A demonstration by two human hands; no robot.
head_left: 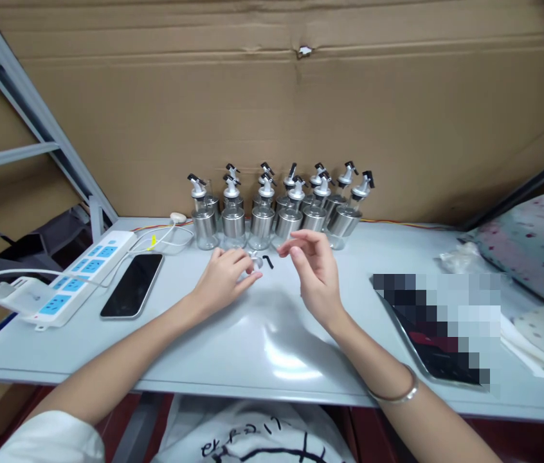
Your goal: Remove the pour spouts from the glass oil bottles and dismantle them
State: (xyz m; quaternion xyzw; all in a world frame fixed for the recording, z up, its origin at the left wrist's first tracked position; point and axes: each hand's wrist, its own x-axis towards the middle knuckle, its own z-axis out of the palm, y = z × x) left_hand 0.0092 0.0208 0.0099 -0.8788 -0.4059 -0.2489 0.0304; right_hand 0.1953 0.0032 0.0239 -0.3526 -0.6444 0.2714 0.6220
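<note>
My left hand [227, 275] rests low over the table, its fingers bent around or beside a small silver spout piece [256, 260] that they partly cover; whether they grip it cannot be made out. Just right of that piece lies a small black bent part [268, 261]. My right hand [315, 273] is raised a little to the right of it, fingers curved and thumb apart, holding nothing. Behind both hands stand several glass bottles with steel sleeves [262, 225] in two rows, topped with silver spouts and black flip caps.
At the left are a white power strip [81, 276] with a plugged charger, a white cable and a phone [133, 286]. A dark, partly pixelated device [426, 334] lies at the right, near patterned cloth [537, 238]. Cardboard [253, 116] rises behind the bottles.
</note>
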